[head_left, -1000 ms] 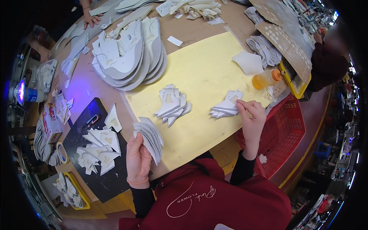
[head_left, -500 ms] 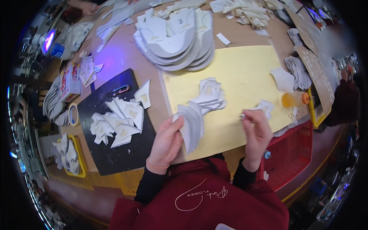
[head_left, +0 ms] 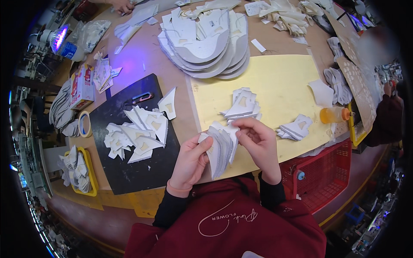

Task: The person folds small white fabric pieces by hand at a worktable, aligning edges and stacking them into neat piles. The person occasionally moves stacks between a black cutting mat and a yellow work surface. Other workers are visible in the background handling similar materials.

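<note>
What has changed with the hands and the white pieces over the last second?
The right hand left the small pile of pieces on the yellow mat and came across to the fanned stack, where its fingers now touch the top edge. The left hand kept its grip on that stack throughout. The pile on the black mat lies as before.

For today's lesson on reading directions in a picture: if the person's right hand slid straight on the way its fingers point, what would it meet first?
The right hand points toward the person's left, and its fingertips already touch the fanned stack of white cut pieces that the left hand holds. So it would meet that stack first.
</note>
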Available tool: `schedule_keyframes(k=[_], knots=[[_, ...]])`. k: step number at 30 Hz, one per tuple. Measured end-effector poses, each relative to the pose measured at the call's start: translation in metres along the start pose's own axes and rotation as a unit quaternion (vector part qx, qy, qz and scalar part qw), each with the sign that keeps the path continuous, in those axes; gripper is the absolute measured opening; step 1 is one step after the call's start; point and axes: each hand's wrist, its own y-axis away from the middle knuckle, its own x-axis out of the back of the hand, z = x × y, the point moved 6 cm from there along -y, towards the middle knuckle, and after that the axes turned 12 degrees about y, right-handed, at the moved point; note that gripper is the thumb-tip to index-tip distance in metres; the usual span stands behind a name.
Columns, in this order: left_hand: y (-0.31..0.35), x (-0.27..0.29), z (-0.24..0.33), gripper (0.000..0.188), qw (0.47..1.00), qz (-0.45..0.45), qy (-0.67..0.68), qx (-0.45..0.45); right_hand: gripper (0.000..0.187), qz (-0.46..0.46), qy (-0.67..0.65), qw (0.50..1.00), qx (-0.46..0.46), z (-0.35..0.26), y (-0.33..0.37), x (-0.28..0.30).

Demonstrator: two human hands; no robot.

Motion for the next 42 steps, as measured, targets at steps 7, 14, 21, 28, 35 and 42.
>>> schedule_keyframes(k=[7,14,21,28,35,42], knots=[[0.0,0.005,0.006,0.031,0.999,0.028,-0.009,-0.023,0.017,0.086,0.068,0.994,0.006,-0.002,0.008,0.03],[-0.007,0.007,0.013,0.03,0.998,-0.004,0.044,-0.034,0.022,0.194,0.368,0.907,0.07,-0.006,-0.009,0.041],[-0.007,0.002,0.01,0.028,0.998,0.033,0.031,-0.045,0.025,0.026,0.135,0.988,0.075,-0.01,-0.003,0.015],[-0.008,-0.017,0.003,0.033,0.999,0.004,0.032,-0.001,0.03,-0.051,-0.131,0.988,-0.058,0.007,0.0,-0.018],[-0.007,-0.01,0.001,0.033,0.998,0.04,0.039,0.009,0.024,0.007,-0.127,0.99,-0.058,0.009,0.003,-0.014],[-0.01,0.005,-0.002,0.03,0.998,0.027,0.051,-0.024,0.018,0.004,0.034,0.999,0.034,0.009,0.005,-0.006]])
